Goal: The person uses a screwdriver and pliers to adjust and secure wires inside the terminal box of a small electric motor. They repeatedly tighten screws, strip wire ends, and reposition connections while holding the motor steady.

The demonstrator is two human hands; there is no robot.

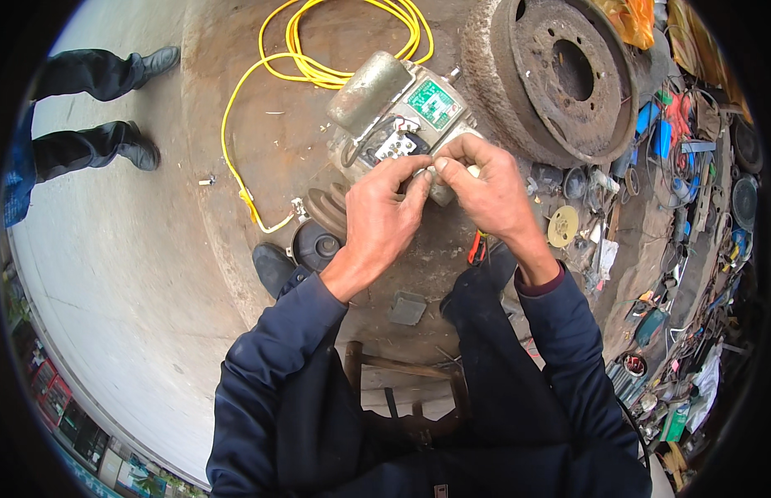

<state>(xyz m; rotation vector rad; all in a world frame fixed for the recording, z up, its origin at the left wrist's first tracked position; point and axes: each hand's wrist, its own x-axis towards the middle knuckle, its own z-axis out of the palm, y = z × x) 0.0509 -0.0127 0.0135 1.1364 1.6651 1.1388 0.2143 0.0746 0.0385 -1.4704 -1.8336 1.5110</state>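
Observation:
My left hand (379, 212) and my right hand (490, 187) meet at the near edge of an electric motor (452, 133). Thumbs and forefingers of both are pinched together around something too small to make out; a pale bit shows at the right fingertips. Just beyond the fingers, the motor's terminal box lies uncovered, with a white terminal block (397, 147) inside. A green label plate (436, 104) and a rounded metal housing (370, 93) sit on top of the motor. Beside my left wrist are a grooved pulley (325, 207) and a dark round part (316, 246).
A coiled yellow cable (298, 50) lies behind the motor, one end trailing left. A rusty wheel rim (530, 91) stands at the far right. Red-handled pliers (477, 247) and a grey plate (408, 308) are near my feet. Scrap crowds the right; another person's legs (87, 149) show left.

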